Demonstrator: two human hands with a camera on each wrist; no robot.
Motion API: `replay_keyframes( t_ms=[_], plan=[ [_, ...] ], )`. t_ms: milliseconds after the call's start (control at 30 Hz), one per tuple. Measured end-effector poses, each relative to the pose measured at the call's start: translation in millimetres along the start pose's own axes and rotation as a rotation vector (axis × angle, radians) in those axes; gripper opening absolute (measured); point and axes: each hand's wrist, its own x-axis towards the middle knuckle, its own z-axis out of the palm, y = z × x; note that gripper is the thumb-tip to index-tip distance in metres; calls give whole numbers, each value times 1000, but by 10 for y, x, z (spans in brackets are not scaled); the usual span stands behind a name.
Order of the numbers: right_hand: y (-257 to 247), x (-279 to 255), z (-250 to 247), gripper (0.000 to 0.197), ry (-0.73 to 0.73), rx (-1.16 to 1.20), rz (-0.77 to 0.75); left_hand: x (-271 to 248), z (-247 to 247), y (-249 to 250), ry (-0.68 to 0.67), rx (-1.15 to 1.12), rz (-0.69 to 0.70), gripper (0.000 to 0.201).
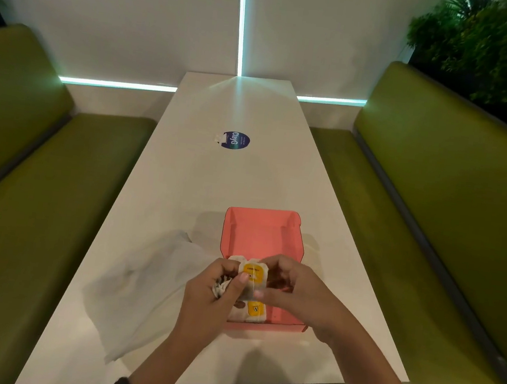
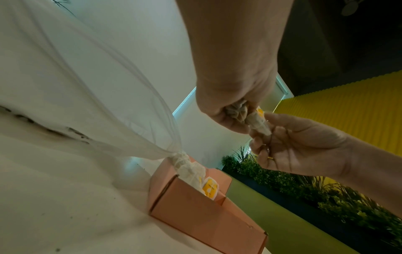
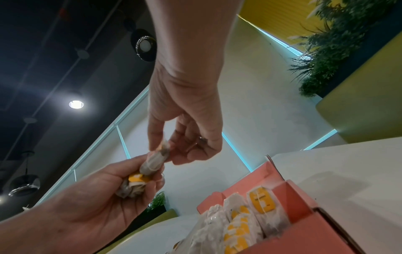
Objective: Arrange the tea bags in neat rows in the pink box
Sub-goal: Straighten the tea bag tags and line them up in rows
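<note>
The open pink box (image 1: 261,235) sits on the white table, with a row of tea bags (image 1: 251,313) with yellow tags standing at its near end; these tea bags (image 3: 239,221) lean side by side. Above the near end, my left hand (image 1: 237,280) grips a crumpled bunch of tea bags (image 3: 135,185). My right hand (image 1: 266,288) pinches one tea bag (image 1: 252,275) that sticks out of that bunch. The pinched tea bag (image 2: 259,123) spans both hands. The box's far half shows bare pink floor.
A clear plastic bag (image 1: 147,280) lies crumpled on the table (image 1: 215,181) left of the box. A round blue sticker (image 1: 235,141) is farther up the table. Green benches (image 1: 433,212) flank both long sides.
</note>
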Motion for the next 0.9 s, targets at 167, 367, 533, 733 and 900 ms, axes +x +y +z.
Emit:
replay_keyframes(
  t_ms=[167, 367, 533, 733, 900],
  plan=[
    [-3, 44, -7, 11, 191, -25, -66, -35, 20, 44, -105, -63, -66, 21],
    [-76, 45, -99, 12, 31, -354, -92, -43, -48, -43, -197, 169, -33, 15],
    [17, 109, -102, 15, 345, -222, -72, -43, -61, -62, -192, 299, -51, 24],
    [29, 71, -128, 17, 128, -635, 56, -19, -134, -148, -191, 468, -31, 32],
    [144, 131, -145, 4, 117, -636, 149, -63, -140, -251, -324, 718, -74, 25]
  ],
)
